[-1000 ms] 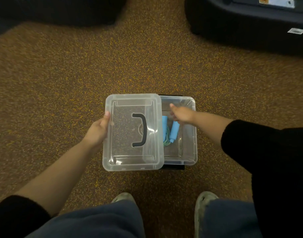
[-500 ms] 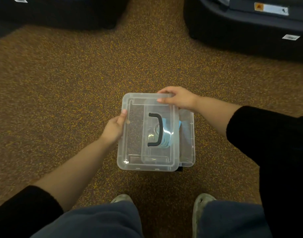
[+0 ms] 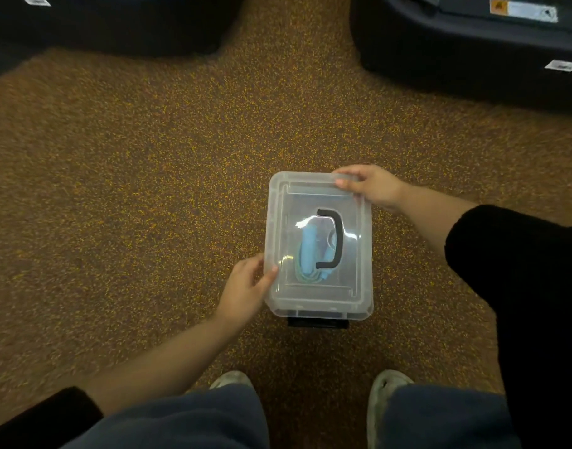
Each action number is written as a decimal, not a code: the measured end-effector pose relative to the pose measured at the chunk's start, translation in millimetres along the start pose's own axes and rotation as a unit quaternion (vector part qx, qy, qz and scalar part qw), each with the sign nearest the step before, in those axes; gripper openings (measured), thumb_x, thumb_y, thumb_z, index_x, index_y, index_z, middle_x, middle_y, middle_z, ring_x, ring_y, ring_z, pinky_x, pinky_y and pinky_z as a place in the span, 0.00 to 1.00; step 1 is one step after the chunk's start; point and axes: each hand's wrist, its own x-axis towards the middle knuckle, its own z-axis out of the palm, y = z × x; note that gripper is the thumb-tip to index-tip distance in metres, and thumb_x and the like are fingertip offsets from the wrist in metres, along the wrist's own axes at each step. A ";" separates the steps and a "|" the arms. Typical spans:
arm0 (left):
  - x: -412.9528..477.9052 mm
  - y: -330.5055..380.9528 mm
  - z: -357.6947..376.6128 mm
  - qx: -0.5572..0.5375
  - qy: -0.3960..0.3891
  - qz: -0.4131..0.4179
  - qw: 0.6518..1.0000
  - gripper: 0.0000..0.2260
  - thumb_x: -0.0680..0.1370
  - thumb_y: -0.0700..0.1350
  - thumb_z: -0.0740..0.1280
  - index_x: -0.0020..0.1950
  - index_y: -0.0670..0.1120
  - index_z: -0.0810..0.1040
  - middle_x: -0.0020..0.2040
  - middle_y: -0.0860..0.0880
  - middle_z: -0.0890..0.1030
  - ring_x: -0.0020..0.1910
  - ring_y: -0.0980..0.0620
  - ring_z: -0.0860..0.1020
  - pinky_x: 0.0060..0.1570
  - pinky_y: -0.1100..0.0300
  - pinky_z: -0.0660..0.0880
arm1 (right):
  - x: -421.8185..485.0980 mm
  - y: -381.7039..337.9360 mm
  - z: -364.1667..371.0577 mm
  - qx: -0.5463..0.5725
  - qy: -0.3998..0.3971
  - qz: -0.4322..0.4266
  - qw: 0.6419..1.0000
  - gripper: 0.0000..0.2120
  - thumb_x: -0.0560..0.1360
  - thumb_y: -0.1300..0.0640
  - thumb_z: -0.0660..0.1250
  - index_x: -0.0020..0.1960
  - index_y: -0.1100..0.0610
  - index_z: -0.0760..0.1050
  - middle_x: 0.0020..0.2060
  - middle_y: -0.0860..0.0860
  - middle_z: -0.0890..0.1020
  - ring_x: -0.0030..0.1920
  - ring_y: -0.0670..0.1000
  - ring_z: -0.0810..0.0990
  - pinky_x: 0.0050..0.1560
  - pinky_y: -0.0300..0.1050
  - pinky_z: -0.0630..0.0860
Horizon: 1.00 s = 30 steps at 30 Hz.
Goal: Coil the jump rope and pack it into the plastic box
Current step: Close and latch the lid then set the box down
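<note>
Lid (image 3: 320,202) sits over box (image 3: 320,311), rope (image 3: 307,254) inside. Left hand (image 3: 245,291), right hand (image 3: 372,186) pinch lid edges. Next: press down, snap latches.

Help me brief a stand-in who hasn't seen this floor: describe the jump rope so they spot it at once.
On the speckled brown carpet, find the clear plastic box between the two hands. Through its lid, beside the black handle, lies the jump rope: the only blue thing there.

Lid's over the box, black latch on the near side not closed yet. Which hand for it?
Left, probably. The left hand holds the lid near the latch; the right hand is at the far corner.
</note>
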 end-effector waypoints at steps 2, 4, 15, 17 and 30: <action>-3.1 0.0 5.3 0.023 0.021 0.014 0.999 0.21 0.78 0.53 0.62 0.70 0.49 0.70 0.68 0.48 0.70 0.67 0.51 0.69 0.68 0.51 0.67 | -2.8 3.6 0.5 -0.087 0.039 -0.023 0.995 0.17 0.76 0.50 0.65 0.64 0.52 0.74 0.56 0.52 0.75 0.57 0.52 0.74 0.58 0.46 0.71; -6.8 3.8 10.5 0.045 0.029 0.042 0.998 0.22 0.79 0.52 0.61 0.72 0.48 0.68 0.70 0.49 0.69 0.68 0.52 0.67 0.69 0.57 0.63 | -4.1 7.4 3.3 -0.161 0.096 -0.047 0.981 0.18 0.76 0.49 0.65 0.64 0.53 0.75 0.52 0.51 0.71 0.54 0.50 0.70 0.57 0.43 0.68; -13.7 -8.9 24.5 0.011 0.006 -0.022 1.000 0.23 0.79 0.52 0.59 0.73 0.47 0.64 0.62 0.47 0.75 0.60 0.49 0.75 0.59 0.53 0.75 | -2.8 17.4 14.6 -0.206 0.091 -0.045 0.973 0.19 0.76 0.50 0.65 0.65 0.55 0.76 0.64 0.54 0.77 0.65 0.53 0.75 0.67 0.42 0.65; -15.3 -7.8 26.4 -0.047 0.015 -0.084 0.995 0.19 0.78 0.52 0.62 0.65 0.44 0.70 0.54 0.49 0.77 0.50 0.53 0.77 0.42 0.65 0.75 | 1.4 13.7 11.4 -0.229 0.078 -0.046 0.969 0.19 0.76 0.50 0.66 0.65 0.55 0.76 0.66 0.55 0.75 0.67 0.52 0.73 0.68 0.40 0.64; 4.4 -10.6 3.5 -0.142 0.037 -0.141 0.979 0.16 0.72 0.59 0.68 0.43 0.46 0.76 0.43 0.47 0.82 0.44 0.46 0.81 0.46 0.47 0.80 | -5.7 18.5 -0.1 -0.261 0.048 -0.005 0.964 0.16 0.72 0.46 0.70 0.51 0.58 0.79 0.47 0.53 0.78 0.54 0.55 0.77 0.50 0.42 0.69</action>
